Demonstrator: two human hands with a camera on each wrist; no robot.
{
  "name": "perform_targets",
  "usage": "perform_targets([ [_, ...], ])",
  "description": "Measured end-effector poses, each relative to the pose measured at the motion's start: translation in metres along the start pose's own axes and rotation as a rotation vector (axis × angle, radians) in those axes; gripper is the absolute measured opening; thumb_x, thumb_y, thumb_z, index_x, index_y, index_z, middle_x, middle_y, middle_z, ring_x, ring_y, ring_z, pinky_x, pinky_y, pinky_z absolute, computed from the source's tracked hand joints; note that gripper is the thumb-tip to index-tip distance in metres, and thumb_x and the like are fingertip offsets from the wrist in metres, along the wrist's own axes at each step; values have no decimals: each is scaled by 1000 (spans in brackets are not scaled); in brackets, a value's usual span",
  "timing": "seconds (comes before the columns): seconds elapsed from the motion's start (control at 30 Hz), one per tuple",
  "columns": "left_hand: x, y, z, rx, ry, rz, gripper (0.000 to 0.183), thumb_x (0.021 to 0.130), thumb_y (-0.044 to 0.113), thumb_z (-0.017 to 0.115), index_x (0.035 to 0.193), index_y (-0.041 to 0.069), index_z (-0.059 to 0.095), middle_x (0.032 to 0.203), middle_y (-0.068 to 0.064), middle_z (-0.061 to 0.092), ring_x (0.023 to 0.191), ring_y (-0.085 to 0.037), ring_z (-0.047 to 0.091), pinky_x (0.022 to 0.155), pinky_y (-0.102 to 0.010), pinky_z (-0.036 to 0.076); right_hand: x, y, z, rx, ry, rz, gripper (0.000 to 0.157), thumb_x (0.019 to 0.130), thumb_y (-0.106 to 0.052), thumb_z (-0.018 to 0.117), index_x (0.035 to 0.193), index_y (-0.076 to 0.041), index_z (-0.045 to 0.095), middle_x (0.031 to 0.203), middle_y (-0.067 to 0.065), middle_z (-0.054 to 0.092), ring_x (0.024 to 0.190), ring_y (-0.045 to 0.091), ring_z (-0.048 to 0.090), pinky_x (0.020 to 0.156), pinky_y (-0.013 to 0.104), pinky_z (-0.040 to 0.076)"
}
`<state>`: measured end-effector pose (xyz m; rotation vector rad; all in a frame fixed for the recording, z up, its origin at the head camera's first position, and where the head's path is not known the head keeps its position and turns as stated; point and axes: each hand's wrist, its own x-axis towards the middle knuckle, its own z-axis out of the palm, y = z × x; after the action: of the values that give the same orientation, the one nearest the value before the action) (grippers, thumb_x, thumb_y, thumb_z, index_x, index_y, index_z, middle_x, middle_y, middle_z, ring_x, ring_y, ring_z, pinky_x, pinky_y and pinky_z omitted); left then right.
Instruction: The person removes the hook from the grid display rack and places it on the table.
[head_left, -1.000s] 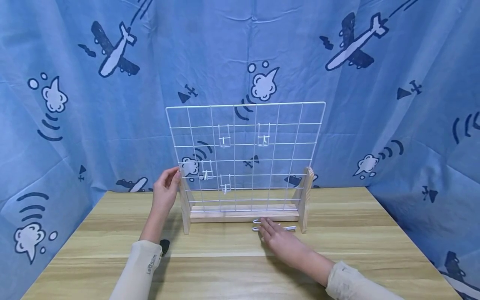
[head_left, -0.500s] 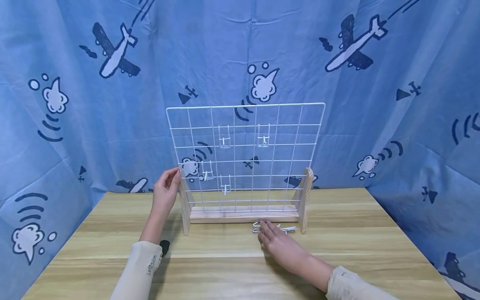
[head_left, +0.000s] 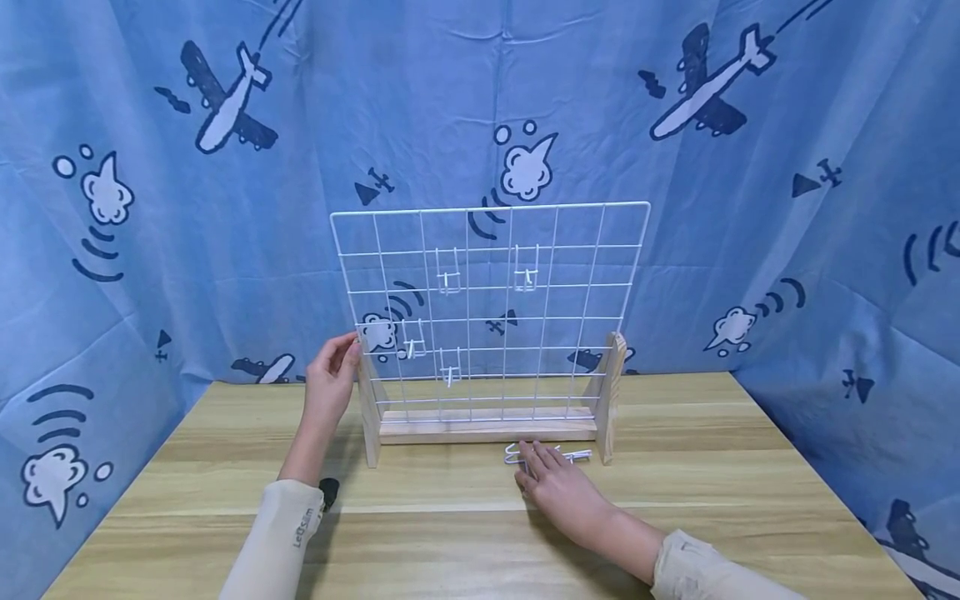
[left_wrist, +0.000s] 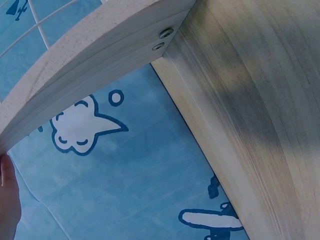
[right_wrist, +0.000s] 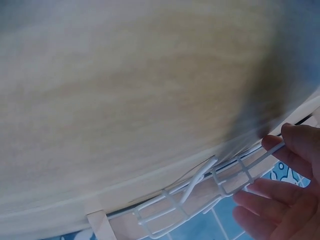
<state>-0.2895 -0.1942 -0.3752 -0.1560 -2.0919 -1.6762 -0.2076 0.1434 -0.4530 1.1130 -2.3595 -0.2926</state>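
While the left hand [head_left: 332,371] is pinching the wooden upright [head_left: 369,421], likely steadying the grid [head_left: 491,210], the right hand [head_left: 564,496], spare fingers loose, is pinching a wire hook [right_wrist: 245,170] by the base [head_left: 487,436].

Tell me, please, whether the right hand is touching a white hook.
Touching: the right wrist view shows the right hand holding a white hook between thumb and finger.

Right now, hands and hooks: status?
Left hand holds pale wooden stand. Right hand pinches white wire hook. Another loose hook close beside; could snag.
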Motion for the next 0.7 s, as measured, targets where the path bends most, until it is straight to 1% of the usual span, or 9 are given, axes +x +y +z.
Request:
perform_targets([
  [0.1,0,1,0,-4,-1,-7,37,101,24,50,129,1,54,125,-15,57,110,-10,53,91,-10,45,0,-1,-1,-2,-8,10,21,83,-18,72,101,-8,71,122,25,60,107,38,61,91,43,53],
  [0.2,0,2,-1,-12,-6,-20,36,101,22,50,130,0,53,125,-16,57,109,-10,52,90,-9,45,-2,-2,0,4,-17,19,21,82,-17,71,102,-10,71,124,24,59,108,40,60,91,45,53],
  [0.3,0,6,-2,-21,-15,-37,36,101,19,49,131,-1,52,127,-18,56,109,-9,51,89,-8,44,-2,-3,0,-12,-21,21,23,81,-14,71,103,-12,71,124,23,59,108,40,60,89,46,54],
  [0.37,-4,14,-2,-14,-24,-48,36,101,17,49,131,-3,51,128,-19,55,109,-8,51,89,-7,44,-2,-4,-1,-34,-31,21,25,79,-13,69,104,-14,71,125,21,59,109,39,60,88,47,54],
  [0.47,-9,28,-2,-7,-28,-53,35,101,13,48,130,-5,50,128,-22,54,108,-7,51,89,-7,44,-1,-6,-2,-75,-36,23,26,79,-15,69,105,-16,71,125,19,60,109,36,60,88,45,54],
  [0.53,-11,35,-1,-8,-28,-51,34,101,13,48,130,-6,50,127,-22,54,106,-6,51,88,-7,44,0,-7,-2,-91,-30,25,25,80,-20,71,105,-16,71,125,17,60,109,35,60,89,44,54],
  [0.6,-9,27,-1,-18,-20,-36,34,101,15,48,129,-5,52,125,-21,56,104,-4,52,87,-7,45,-1,-7,-2,-94,-18,26,25,79,-20,72,104,-17,71,124,17,60,109,34,61,89,43,54],
  [0.7,-2,13,-1,-28,-19,-40,35,101,15,49,130,-4,52,126,-20,56,103,-3,52,87,-8,45,-1,-7,-4,-82,-8,23,29,76,-12,72,105,-16,71,125,18,60,110,35,60,89,44,54],
])
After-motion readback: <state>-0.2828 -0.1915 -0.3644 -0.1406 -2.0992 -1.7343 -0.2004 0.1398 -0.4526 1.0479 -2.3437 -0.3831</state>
